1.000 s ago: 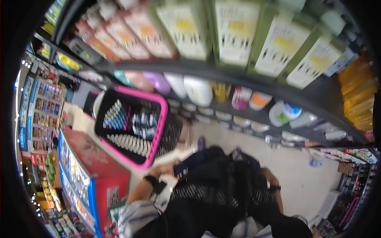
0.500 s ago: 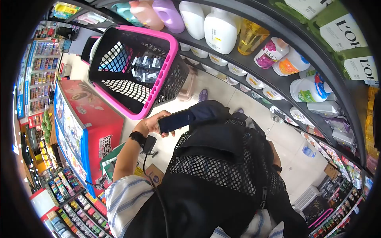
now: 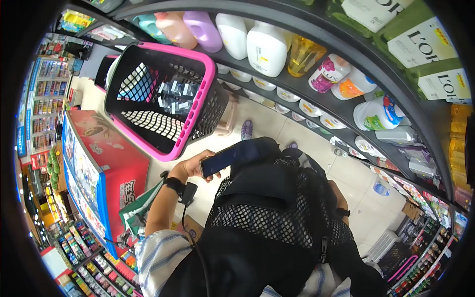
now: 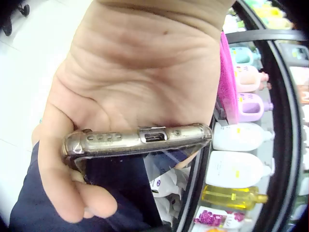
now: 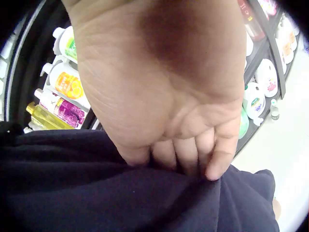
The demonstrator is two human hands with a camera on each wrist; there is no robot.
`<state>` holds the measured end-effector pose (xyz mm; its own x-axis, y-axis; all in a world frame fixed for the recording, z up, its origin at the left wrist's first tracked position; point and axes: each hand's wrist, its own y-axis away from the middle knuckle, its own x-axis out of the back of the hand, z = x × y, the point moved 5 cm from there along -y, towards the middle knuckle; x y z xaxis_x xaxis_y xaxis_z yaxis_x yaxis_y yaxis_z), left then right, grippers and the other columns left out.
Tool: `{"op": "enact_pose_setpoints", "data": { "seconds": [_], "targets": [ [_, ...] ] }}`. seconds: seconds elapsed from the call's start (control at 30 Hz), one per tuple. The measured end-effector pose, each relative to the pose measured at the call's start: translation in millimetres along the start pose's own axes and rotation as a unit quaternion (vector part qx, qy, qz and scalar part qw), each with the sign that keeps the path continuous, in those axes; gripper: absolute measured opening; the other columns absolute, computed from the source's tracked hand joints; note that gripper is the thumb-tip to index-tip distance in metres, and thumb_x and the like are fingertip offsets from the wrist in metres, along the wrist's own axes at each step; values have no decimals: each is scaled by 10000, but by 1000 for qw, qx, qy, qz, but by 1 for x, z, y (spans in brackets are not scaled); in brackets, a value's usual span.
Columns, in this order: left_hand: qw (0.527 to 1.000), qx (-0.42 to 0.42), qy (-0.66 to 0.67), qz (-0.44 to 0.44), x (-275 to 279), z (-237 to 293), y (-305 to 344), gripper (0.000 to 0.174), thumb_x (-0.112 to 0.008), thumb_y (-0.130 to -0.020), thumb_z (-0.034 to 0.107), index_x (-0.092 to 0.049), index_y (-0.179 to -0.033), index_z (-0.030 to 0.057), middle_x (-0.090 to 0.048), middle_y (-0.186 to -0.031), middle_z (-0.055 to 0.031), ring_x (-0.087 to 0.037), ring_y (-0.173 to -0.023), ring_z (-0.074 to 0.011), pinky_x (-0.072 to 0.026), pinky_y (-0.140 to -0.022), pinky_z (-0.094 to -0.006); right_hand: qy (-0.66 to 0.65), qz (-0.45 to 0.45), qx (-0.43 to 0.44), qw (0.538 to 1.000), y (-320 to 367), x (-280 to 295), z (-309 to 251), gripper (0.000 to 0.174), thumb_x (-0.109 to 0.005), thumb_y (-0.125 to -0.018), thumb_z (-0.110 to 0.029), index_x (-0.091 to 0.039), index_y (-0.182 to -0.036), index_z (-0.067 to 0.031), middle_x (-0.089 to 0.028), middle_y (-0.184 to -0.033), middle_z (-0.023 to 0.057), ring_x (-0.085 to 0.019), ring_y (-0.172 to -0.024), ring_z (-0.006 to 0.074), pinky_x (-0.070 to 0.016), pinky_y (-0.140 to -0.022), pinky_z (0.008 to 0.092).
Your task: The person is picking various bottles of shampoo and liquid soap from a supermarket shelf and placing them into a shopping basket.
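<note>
My left hand [image 3: 187, 167] grips a smartphone [image 3: 223, 158] in front of the body, its dark screen turned upward. From the left wrist view, the phone's lower edge [image 4: 125, 141] with the charging port lies across the palm, in a clear case, and fingers [image 4: 65, 193] curl round one side. Down at my other side hangs the right hand [image 5: 164, 96]. Its fingers [image 5: 186, 154] are loosely bent against dark trousers [image 5: 120, 203], with the fingertips partly hidden by the cloth. A black mesh bag [image 3: 262, 222] worn on the front covers most of this arm in the head view.
A black shopping basket with a pink rim [image 3: 210, 74] stands ahead, small packs inside. Shelves of bottles [image 3: 267, 49] run along the front and right. A red display box [image 3: 118, 153] is on the left. A plastic bottle [image 3: 381, 189] lies on the floor.
The head view has tilted downward from the upper shelf, so more of the bag, phone and lower bottles shows. The left hand keeps its hold on the phone; the right arm stays down.
</note>
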<state>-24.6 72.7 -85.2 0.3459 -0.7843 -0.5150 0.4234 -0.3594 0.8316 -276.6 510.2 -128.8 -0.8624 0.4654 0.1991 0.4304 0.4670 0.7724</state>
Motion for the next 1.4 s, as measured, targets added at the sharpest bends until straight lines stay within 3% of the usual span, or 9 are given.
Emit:
{"op": "enact_pose_setpoints", "data": {
  "seconds": [0.1, 0.17, 0.27, 0.47, 0.63, 0.9, 0.97, 1.23, 1.4],
  "targets": [
    [998, 26, 31, -49, 45, -21, -32, 657, -600, -856, 478, -439, -1333, 55, -626, -1143, -255, -681, -863, -309, -558, -804, -445, 35, -79, 23, 996, -8, 5, 22, 262, -565, -877, -123, -658, -1050, 49, -702, -923, 115, -623, -843, 169, -495, -746, 332],
    [842, -172, -510, 41, 13, 3, -43, 1091, -887, -608, 257, -263, -1481, 60, -349, -1488, -180, -314, -1383, -327, -276, -1146, -425, 167, -111, 106, 974, -28, 16, 80, 255, -575, -831, -103, -656, -1028, 38, -700, -893, 129, -638, -832, 235, -500, -768, 362],
    [902, -58, -383, 192, -6, 21, -67, 439, -604, -903, 172, -528, -1329, 98, -675, -1001, -162, -646, -866, -255, -503, -783, -371, 155, -95, 74, 980, 1, 38, 10, 364, -615, -874, -341, -683, -1047, -28, -698, -1017, 163, -639, -926, 307, -480, -851, 378],
    [723, -180, -651, 143, 44, 52, -51, 305, -536, -924, 220, -607, -1182, 74, -686, -953, -170, -656, -840, -267, -508, -759, -381, -1, 191, 363, 912, 116, 119, -186, 214, -548, -963, -190, -631, -925, 3, -675, -889, 52, -642, -830, 165, -488, -749, 296],
    [587, -228, -756, 176, -123, 136, -24, 311, -507, -925, 247, -669, -1056, 17, -683, -951, -209, -674, -906, -297, -517, -785, -378, -168, 337, 550, 745, 227, 176, -285, 117, -572, -941, -73, -594, -1047, -27, -613, -1046, 35, -578, -960, 98, -455, -829, 252],
    [515, -674, -529, -33, -398, 208, 171, 234, -543, -921, 97, -684, -1095, 31, -664, -882, -110, -632, -765, -231, -492, -678, -302, -121, 499, 538, 669, 218, 268, -378, 541, -703, -822, -183, -489, -1273, 25, -499, -1295, 190, -488, -1204, 272, -438, -980, 341],
    [510, -672, -535, -46, -403, 205, 168, 231, -551, -911, 85, -687, -1091, 32, -666, -880, -106, -633, -762, -231, -495, -680, -305, 167, 719, 460, 494, 219, 277, -392, 665, -732, -776, -224, -443, -1314, 41, -446, -1355, 249, -430, -1263, 382, -389, -1040, 402],
    [566, -571, -592, -56, -380, 200, 123, 203, -575, -917, 74, -687, -1082, 38, -668, -876, -101, -645, -750, -195, -509, -671, -295, 38, 628, 443, 638, 228, 277, -396, 748, -795, -706, -165, -396, -1304, 41, -576, -1181, 230, -556, -1117, 376, -458, -919, 401],
    [594, -552, -583, -43, -357, 200, 116, 192, -567, -925, 87, -696, -1058, 35, -672, -866, -105, -657, -753, -196, -515, -685, -286, 46, 672, 493, 551, 231, 264, -381, 648, -841, -679, -168, -508, -1206, 11, -609, -1078, 175, -610, -1005, 307, -494, -841, 379]
  ]
}}
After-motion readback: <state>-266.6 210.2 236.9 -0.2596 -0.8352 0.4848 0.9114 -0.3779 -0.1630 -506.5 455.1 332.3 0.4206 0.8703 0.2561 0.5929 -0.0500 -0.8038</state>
